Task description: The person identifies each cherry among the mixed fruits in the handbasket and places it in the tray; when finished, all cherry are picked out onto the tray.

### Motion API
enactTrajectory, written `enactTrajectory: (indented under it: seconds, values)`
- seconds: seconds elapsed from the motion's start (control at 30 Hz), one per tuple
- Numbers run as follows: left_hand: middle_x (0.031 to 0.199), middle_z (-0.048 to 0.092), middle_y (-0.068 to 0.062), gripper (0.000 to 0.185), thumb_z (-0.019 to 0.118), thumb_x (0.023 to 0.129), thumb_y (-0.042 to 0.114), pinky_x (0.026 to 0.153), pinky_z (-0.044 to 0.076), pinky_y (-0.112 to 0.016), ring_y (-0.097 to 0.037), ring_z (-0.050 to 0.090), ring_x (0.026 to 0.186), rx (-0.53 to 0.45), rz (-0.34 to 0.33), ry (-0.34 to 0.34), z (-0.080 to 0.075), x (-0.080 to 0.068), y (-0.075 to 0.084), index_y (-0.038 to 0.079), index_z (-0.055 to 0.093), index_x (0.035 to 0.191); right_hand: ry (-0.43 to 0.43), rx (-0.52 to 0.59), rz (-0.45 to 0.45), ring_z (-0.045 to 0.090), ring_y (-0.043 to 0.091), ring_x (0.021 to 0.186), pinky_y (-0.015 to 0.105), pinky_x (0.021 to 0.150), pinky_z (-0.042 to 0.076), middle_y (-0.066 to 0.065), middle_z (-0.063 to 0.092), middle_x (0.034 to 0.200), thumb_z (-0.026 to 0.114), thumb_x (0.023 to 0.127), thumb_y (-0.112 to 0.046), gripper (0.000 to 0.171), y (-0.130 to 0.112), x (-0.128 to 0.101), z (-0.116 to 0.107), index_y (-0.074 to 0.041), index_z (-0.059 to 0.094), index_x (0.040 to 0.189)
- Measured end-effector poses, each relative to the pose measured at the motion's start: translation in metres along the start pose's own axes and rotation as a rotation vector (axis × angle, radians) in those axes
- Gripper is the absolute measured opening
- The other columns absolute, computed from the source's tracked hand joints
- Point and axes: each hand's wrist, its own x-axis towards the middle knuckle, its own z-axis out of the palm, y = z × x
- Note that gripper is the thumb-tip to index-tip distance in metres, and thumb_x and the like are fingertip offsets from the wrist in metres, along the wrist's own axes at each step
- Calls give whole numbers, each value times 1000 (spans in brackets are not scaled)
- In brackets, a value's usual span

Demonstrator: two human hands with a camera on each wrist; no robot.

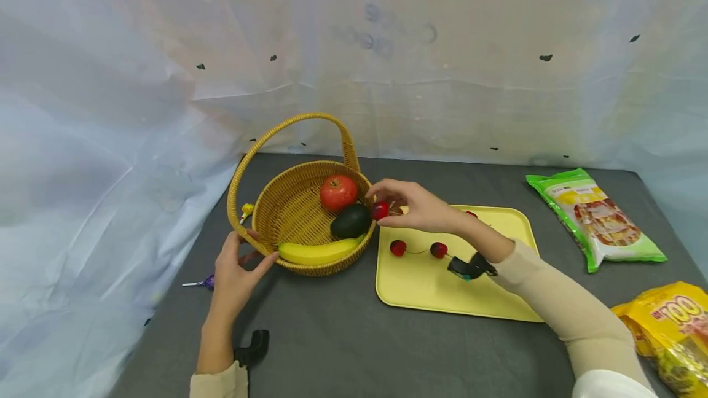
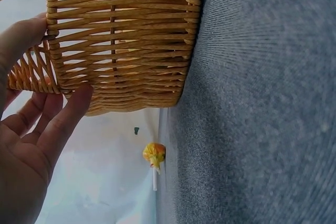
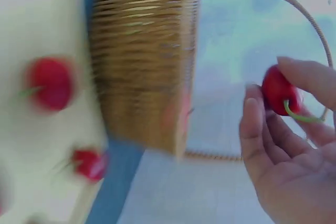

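Note:
A wicker basket (image 1: 295, 223) with a tall arched handle stands on the dark table, holding a red apple (image 1: 338, 193), a dark green avocado (image 1: 351, 221) and a yellow banana (image 1: 319, 253). My left hand (image 1: 235, 272) grips the basket's rim at the left, by the foot of the handle; in the left wrist view the thumb and fingers lie on either side of the rim. Between thumb and fingertips my right hand (image 1: 417, 206) pinches a red cherry (image 3: 279, 91) with a green stem, right at the basket's right rim.
Several more cherries (image 1: 397, 247) lie on a yellow tray (image 1: 459, 307) right of the basket. A yellow lollipop (image 2: 154, 153) and a purple lollipop (image 1: 209, 282) lie on the left. A green snack bag (image 1: 603, 217) and a yellow candy bag (image 1: 672, 330) lie at the right.

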Motion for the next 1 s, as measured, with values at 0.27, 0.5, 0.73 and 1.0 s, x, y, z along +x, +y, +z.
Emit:
enactTrajectory:
  seconds: [0.27,0.5,0.73,1.0]
  values:
    - [113,55,-23,51,81,75,-13,81,57,-17,-37,55,108,0,-46,-6,3,-1,-2,-8,53,118,181,-170,167,63,19,90,35,80,58,2,65,107,76,88,-6,30,22,-104,-24,-5,67,117]
    - [115,55,-18,52,83,76,-8,82,56,-16,-32,55,111,-5,-78,-10,4,-5,-28,-6,54,119,215,-276,262,63,20,86,38,75,55,6,69,104,79,83,0,33,38,-143,-24,1,68,113]
    - [117,55,-14,52,83,78,-3,82,57,-19,-29,55,113,-8,-77,-26,2,-6,-35,-5,54,121,184,-292,349,63,22,82,38,72,57,6,69,96,81,79,3,28,46,-150,-25,1,69,105]
    - [116,55,-12,54,83,77,-4,81,58,-22,-28,55,112,-3,-80,-34,1,-6,-34,-4,53,121,186,-289,363,58,20,78,27,67,51,6,67,93,79,79,4,24,58,-155,-19,2,70,101]
